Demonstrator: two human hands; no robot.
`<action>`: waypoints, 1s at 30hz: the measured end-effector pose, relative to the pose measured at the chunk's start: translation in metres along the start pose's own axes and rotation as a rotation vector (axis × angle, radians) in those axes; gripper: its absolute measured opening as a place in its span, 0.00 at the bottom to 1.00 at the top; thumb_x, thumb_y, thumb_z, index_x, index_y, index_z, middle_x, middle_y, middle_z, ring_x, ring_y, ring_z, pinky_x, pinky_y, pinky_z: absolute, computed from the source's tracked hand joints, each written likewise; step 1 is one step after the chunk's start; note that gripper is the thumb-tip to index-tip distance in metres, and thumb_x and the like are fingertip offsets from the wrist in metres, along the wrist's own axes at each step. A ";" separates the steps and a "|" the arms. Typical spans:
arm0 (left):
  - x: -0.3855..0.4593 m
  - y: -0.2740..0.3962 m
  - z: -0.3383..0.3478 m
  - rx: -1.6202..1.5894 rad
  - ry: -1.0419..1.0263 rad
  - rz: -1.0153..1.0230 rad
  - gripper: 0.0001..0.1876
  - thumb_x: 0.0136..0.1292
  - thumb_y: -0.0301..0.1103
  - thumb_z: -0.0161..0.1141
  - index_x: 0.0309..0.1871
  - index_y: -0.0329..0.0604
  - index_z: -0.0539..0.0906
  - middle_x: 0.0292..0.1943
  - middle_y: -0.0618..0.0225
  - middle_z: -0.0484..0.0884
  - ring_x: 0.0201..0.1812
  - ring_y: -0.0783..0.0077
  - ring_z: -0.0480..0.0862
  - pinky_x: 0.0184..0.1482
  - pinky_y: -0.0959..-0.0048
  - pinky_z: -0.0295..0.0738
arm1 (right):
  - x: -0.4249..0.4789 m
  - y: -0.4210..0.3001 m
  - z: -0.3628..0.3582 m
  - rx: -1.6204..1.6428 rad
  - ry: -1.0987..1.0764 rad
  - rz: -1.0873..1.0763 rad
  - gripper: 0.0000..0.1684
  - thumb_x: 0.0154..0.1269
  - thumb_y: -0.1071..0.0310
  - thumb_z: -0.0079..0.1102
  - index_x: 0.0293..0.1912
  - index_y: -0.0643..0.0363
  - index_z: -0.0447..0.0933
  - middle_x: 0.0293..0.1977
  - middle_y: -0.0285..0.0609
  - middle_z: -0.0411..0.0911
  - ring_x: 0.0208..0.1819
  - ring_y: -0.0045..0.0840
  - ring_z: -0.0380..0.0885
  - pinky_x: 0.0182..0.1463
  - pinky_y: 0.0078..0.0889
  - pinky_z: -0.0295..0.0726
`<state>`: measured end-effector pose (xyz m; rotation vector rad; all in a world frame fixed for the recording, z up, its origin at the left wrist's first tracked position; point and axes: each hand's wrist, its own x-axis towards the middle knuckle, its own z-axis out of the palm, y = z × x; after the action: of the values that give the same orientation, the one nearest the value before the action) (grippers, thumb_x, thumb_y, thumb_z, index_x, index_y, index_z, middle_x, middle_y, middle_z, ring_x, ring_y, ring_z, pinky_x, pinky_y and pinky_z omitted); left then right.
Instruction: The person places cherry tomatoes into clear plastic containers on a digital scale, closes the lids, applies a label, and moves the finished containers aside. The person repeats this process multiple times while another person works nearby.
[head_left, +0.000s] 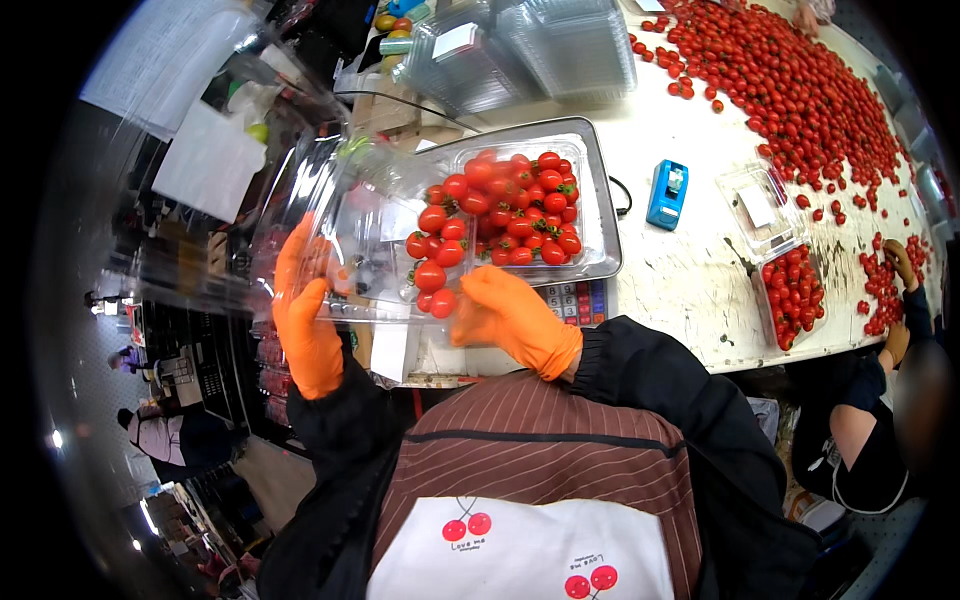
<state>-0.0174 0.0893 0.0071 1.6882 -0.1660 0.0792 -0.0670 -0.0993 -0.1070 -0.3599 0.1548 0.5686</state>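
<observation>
In an orange glove, my left hand (311, 322) grips the left side of a clear plastic clamshell box (360, 262), which is tilted and partly blurred. My right hand (517, 315), gloved alike, closes on the near right edge of that box. Cherry tomatoes (435, 247) lie along the box's right end. Just beyond them, more cherry tomatoes (532, 217) fill a second clear container (590, 244) on the metal pan (613, 251) of a weighing scale. The blur and clear plastic make it hard to tell where one box ends. Part of the scale's keypad (574, 300) shows behind my right wrist.
Stacks of clear plastic boxes (570, 52) stand at the back. A blue tape dispenser (667, 195) sits right of the scale. Further right are a filled open clamshell (791, 296), a large tomato heap (780, 82) and a co-worker's hands (900, 262) at loose tomatoes.
</observation>
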 end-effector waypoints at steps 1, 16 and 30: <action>0.000 -0.001 -0.003 0.005 0.010 -0.013 0.36 0.53 0.42 0.54 0.65 0.31 0.65 0.50 0.57 0.72 0.39 0.72 0.74 0.40 0.79 0.68 | 0.000 0.002 -0.001 0.019 0.006 0.032 0.12 0.71 0.60 0.48 0.39 0.59 0.64 0.30 0.40 0.73 0.34 0.33 0.80 0.39 0.39 0.83; 0.017 -0.007 0.015 0.033 -0.035 -0.040 0.27 0.59 0.36 0.50 0.60 0.27 0.69 0.50 0.53 0.77 0.36 0.73 0.75 0.39 0.77 0.68 | -0.010 0.001 -0.008 0.053 0.057 -0.019 0.09 0.70 0.62 0.50 0.40 0.57 0.66 0.32 0.40 0.73 0.36 0.36 0.80 0.42 0.45 0.81; 0.021 -0.012 -0.003 -0.024 -0.106 -0.050 0.35 0.58 0.45 0.51 0.65 0.28 0.64 0.53 0.49 0.73 0.35 0.73 0.74 0.39 0.78 0.68 | -0.025 -0.015 0.008 -0.286 0.087 0.073 0.16 0.69 0.57 0.51 0.39 0.62 0.69 0.31 0.43 0.77 0.28 0.33 0.80 0.33 0.30 0.82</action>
<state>0.0056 0.0924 -0.0007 1.6725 -0.2034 -0.0491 -0.0788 -0.1202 -0.0892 -0.6596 0.1714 0.6496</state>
